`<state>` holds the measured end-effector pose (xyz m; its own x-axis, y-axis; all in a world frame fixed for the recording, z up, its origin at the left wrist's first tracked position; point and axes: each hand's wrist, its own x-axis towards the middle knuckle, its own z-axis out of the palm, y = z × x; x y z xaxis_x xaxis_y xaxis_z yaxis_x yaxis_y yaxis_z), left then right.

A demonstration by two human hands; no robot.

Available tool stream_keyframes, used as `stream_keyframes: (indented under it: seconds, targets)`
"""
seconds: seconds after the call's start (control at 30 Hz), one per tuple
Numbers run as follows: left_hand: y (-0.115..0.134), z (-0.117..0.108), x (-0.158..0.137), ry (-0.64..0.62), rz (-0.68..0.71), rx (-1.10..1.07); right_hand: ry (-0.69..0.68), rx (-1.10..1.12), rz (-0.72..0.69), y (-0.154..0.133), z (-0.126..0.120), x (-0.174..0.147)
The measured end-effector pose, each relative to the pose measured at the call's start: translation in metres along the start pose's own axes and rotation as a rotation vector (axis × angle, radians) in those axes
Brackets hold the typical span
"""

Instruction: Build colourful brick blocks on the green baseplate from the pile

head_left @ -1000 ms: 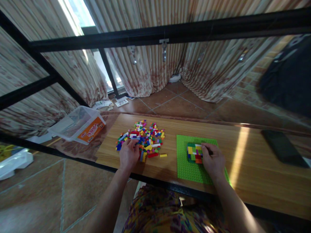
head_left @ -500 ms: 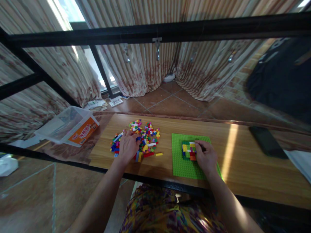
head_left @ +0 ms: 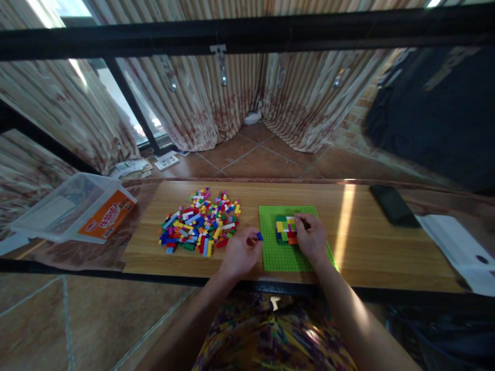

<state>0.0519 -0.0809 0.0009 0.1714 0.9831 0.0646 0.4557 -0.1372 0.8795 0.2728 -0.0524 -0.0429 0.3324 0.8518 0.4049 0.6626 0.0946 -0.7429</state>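
Blue and small, one brick (head_left: 259,236) is pinched between the thumb and fingers of the left hand (head_left: 242,253), which hovers near the left edge of a green baseplate (head_left: 288,260). The right hand (head_left: 312,239) has its thumb and fingertips drawn close together at the right side of one multicoloured brick build (head_left: 285,230); whether they grip a loose piece or only steady the build, I cannot tell. That build sits on the baseplate, with yellow, white, green, red and orange among its top pieces, and its right end is hidden by the fingers, so its bricks cannot be fully counted.

Left of the left hand, one heap of loose bricks (head_left: 201,221) spreads over the wooden tabletop (head_left: 367,247). Its pieces overlap and are too many and too small to count; a red one at its near right edge lies just beside the left hand.

Farther out are one dark phone (head_left: 393,206) to the right, one white flat piece (head_left: 460,247) beyond it, cut off by the frame, and, at far left, one clear plastic bin (head_left: 69,206) with one orange label (head_left: 108,215), whose print is too blurred to read.
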Motion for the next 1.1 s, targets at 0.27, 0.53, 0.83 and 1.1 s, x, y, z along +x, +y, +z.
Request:
stream_keyframes:
  seconds: [0.27, 0.53, 0.83, 1.1]
  targets:
    - [0.005, 0.038, 0.012, -0.067, 0.032, -0.009, 0.000, 0.010, 0.015, -0.002, 0.001, 0.000]
    - [0.001, 0.046, 0.011, -0.119, 0.077, 0.075, -0.002, 0.004, 0.011, -0.003, 0.000, 0.000]
    - [0.000, 0.051, 0.012, -0.070, 0.085, 0.147, 0.000, 0.020, 0.015, -0.005, 0.000, 0.000]
    - [-0.003, 0.052, 0.012, -0.065, 0.059, 0.155, 0.017, 0.014, 0.000, -0.006, 0.000, 0.000]
